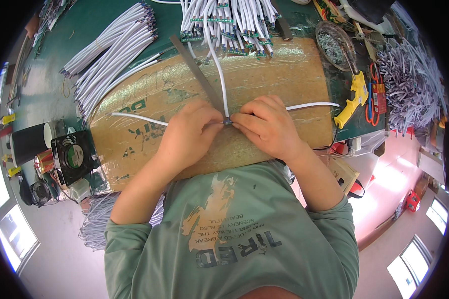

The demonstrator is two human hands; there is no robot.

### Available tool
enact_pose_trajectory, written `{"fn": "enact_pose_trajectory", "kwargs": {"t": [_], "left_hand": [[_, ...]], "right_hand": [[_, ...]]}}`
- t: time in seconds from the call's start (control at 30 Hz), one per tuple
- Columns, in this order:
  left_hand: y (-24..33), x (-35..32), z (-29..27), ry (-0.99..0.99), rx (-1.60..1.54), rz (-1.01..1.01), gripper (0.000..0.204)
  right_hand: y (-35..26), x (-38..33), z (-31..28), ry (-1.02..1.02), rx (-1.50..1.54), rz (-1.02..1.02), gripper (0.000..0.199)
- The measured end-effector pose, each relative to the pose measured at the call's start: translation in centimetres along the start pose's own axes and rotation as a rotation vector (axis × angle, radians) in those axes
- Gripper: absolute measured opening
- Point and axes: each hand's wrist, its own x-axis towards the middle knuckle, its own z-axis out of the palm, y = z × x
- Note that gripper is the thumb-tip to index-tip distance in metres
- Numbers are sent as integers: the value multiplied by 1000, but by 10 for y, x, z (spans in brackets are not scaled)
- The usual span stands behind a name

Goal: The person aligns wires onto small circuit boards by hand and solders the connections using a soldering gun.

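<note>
My left hand [193, 130] is closed in a pinch, a white cable [137, 118] running out of it to the left. Opposite it, my right hand [268, 125] pinches another white cable [312, 105], which sticks out to the right. Between my fingertips sits a small dark piece [227, 121], where a third white cable [218, 74] comes down from the far side. My fingers hide the cable ends and most of the joint. A flat metal bar [197, 72] lies slantwise just beyond my left hand, on the cardboard sheet [299, 74].
Bundles of white cables [114, 60] lie far left, and more with green circuit strips [229, 30] at the back. To the right are a yellow glue gun [353, 99], red-handled scissors [373, 94], a round dish [334, 47] and a cable heap [409, 84]. A black fan [75, 157] stands left.
</note>
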Motion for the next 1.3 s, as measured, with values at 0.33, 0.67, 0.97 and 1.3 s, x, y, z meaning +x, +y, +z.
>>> {"fn": "enact_pose_trajectory", "kwargs": {"t": [0.33,0.67,0.97,1.3], "left_hand": [[4,-6,7,80,115,144,12],[7,-3,4,67,159,92,9],[11,6,1,16,170,128,9],[14,5,-4,-46,141,-8,9]], "right_hand": [[0,-4,-1,5,-44,17,18],[-5,-8,-29,75,9,83,29],[49,-79,-140,566,-285,1055,38],[56,-79,-145,286,-310,1427,67]]}}
